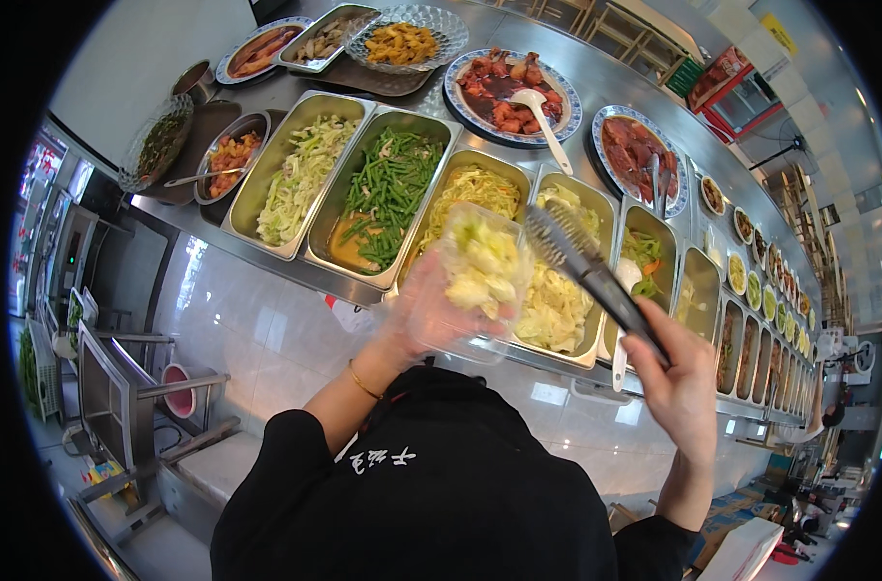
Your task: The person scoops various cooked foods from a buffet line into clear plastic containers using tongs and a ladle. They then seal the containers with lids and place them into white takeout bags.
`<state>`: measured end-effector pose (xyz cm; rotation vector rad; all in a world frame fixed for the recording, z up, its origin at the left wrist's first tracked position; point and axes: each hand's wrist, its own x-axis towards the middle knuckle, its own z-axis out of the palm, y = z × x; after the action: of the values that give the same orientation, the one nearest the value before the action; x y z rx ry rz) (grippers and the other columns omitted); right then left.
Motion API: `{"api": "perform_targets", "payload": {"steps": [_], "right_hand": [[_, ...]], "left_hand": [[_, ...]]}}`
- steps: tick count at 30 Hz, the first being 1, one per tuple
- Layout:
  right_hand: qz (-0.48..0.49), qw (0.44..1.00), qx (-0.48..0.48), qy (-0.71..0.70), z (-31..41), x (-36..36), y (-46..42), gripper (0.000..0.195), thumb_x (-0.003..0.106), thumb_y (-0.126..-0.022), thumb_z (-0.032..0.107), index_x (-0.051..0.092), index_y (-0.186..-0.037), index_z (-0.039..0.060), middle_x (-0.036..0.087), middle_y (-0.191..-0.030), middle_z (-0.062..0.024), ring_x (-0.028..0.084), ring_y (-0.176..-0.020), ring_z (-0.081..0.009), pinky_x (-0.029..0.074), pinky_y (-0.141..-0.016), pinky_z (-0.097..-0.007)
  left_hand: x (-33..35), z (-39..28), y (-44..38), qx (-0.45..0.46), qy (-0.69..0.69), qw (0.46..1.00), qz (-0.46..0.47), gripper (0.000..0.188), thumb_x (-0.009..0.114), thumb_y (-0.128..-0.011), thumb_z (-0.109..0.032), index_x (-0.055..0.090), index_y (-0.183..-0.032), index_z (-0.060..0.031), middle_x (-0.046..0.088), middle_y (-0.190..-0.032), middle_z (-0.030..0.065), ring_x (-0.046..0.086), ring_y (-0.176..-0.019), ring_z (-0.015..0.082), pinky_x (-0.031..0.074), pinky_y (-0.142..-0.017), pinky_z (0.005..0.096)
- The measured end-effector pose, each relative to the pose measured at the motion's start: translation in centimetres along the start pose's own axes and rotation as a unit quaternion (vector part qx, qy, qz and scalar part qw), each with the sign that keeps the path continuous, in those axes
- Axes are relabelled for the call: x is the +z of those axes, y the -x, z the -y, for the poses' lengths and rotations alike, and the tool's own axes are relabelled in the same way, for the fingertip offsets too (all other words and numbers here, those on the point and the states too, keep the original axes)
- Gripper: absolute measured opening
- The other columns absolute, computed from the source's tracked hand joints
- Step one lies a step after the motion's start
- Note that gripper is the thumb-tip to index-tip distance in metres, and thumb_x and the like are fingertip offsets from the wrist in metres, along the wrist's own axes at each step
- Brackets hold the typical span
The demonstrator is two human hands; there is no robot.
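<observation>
My left hand, in a clear plastic glove, holds a clear plastic container with pale cabbage in it. My right hand grips black-handled serving tongs; their toothed heads are beside the container's right rim, over a steel pan. Pale cooked cabbage fills the pan under the tongs. Behind the container lies a pan of yellow shredded food. To its left are a pan of chopped green beans and one of pale green shredded vegetable.
Plates of red-brown meat and sliced meat stand along the far side of the steel counter. A white ladle rests in one plate. More pans and small bowls run to the right. A metal-framed stand is at lower left.
</observation>
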<state>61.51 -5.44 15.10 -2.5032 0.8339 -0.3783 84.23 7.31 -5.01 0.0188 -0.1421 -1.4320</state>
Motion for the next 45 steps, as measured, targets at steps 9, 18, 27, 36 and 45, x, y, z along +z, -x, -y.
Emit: {"api": "perform_targets", "payload": {"steps": [9,18,27,36,45], "right_hand": [[0.109,0.965,-0.134,0.198,-0.3,6.9,-3.5,0.047,0.074,-0.085,0.025,0.062,-0.122,-0.0014,0.066,-0.079,-0.0149,0.067,-0.06,-0.0289,0.052,-0.055,-0.0392],[0.121,0.95,-0.133,0.254,-1.6,17.1,-8.1,0.033,0.07,-0.084,0.02,0.063,-0.103,-0.0062,0.066,-0.077,-0.0193,0.068,-0.061,-0.0328,0.054,-0.053,-0.0423],[0.126,0.966,-0.086,0.208,-2.8,17.8,-9.7,0.022,0.067,-0.086,0.023,0.065,-0.085,0.0005,0.065,-0.065,-0.0205,0.068,-0.066,-0.0382,0.054,-0.061,-0.0479],[0.114,0.99,-0.012,0.076,-2.1,12.2,-7.2,0.019,0.067,-0.087,0.022,0.07,-0.092,0.0041,0.064,-0.066,-0.021,0.065,-0.066,-0.0402,0.051,-0.064,-0.0487],[0.066,0.996,0.052,-0.026,1.8,3.3,-5.0,0.025,0.07,-0.087,0.009,0.069,-0.107,-0.0055,0.058,-0.062,-0.0121,0.055,-0.052,-0.0189,0.043,-0.053,-0.0317]], "left_hand": [[0.8,-9.3,6.9,0.133,-0.005,0.988,-0.071,0.086,0.048,-0.094,-0.064,0.025,-0.155,-0.0078,0.038,-0.151,0.0246,0.046,-0.129,0.0519,0.041,-0.103,0.0675],[-0.1,-8.9,8.8,0.186,0.082,0.975,-0.09,0.082,0.048,-0.096,-0.062,0.025,-0.156,-0.0123,0.036,-0.154,0.0234,0.042,-0.131,0.0554,0.038,-0.102,0.0731],[-1.4,-9.0,8.3,0.177,0.023,0.978,-0.11,0.08,0.049,-0.096,-0.061,0.027,-0.155,-0.01,0.036,-0.154,0.022,0.041,-0.135,0.0511,0.038,-0.103,0.0731],[-1.9,-9.1,6.2,0.126,0.049,0.984,-0.118,0.075,0.049,-0.098,-0.058,0.033,-0.152,-0.0078,0.043,-0.15,0.0183,0.047,-0.132,0.0434,0.04,-0.105,0.0672],[-1.3,-8.3,2.9,0.082,0.048,0.982,-0.16,0.067,0.052,-0.098,-0.053,0.04,-0.148,-0.0112,0.048,-0.146,0.0168,0.05,-0.13,0.0427,0.038,-0.106,0.0666]]}}
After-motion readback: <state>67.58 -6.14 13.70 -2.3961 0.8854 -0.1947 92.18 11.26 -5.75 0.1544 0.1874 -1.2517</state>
